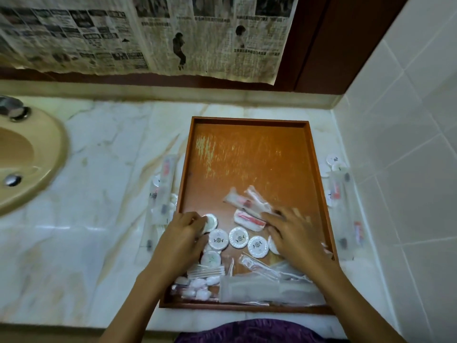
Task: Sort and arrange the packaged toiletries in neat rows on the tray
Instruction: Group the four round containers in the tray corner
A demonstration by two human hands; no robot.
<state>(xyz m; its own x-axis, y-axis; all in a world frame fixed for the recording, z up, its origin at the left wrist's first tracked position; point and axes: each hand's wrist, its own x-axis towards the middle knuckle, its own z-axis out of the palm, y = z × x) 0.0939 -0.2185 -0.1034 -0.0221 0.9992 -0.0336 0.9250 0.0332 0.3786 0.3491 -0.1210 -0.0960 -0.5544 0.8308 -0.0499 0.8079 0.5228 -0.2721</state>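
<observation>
White round soaps point(238, 237) lie in a row near the front of the brown wooden tray point(249, 122). The left hand point(183, 233) pinches one round soap point(210, 222) at the row's left end. The right hand point(294, 233) lies flat with straight fingers, touching a red and white packet point(248, 219); it is blurry. More clear packets point(267, 290) and cotton balls point(200, 285) sit at the tray's front edge. The tray's back half is bare. The tray sits on a marble counter point(99, 194). Long packets point(160, 194) lie just beside the tray. A tan sink point(24, 157) is at the left.
</observation>
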